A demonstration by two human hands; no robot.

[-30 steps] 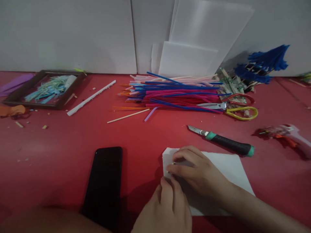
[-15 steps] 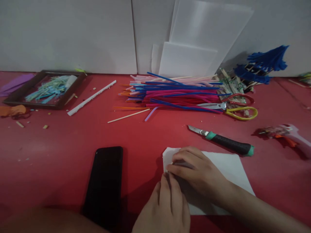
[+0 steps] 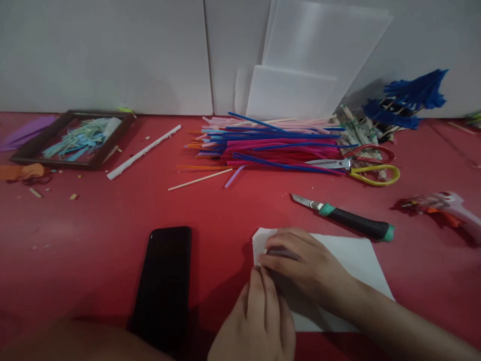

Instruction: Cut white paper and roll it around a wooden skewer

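A white sheet of paper (image 3: pixel 349 255) lies at the front right of the red table. My right hand (image 3: pixel 308 265) rests on it, thumb and fingers bent together at the sheet's left edge. My left hand (image 3: pixel 259 316) comes up from below, its fingers pressed together against the same edge. Between the fingertips a small pale bit shows; whether it is a stick or folded paper I cannot tell. Just beyond the sheet lies a craft knife (image 3: pixel 353 220) with a black and green handle, blade out. Left of my hands lies a black phone (image 3: pixel 163 281).
Behind are a bundle of coloured pipe cleaners (image 3: pixel 278 145), scissors (image 3: pixel 370 173), a thin stick (image 3: pixel 199 179) and a rolled white paper stick (image 3: pixel 145 152). A brown frame (image 3: pixel 52 164) holds shredded paper at left. A glue gun (image 3: pixel 447 205) lies at right. White panels (image 3: pixel 289 90) lean on the wall.
Both hands stay at the paper's left edge with almost no visible movement. The whole view has shifted very slightly.
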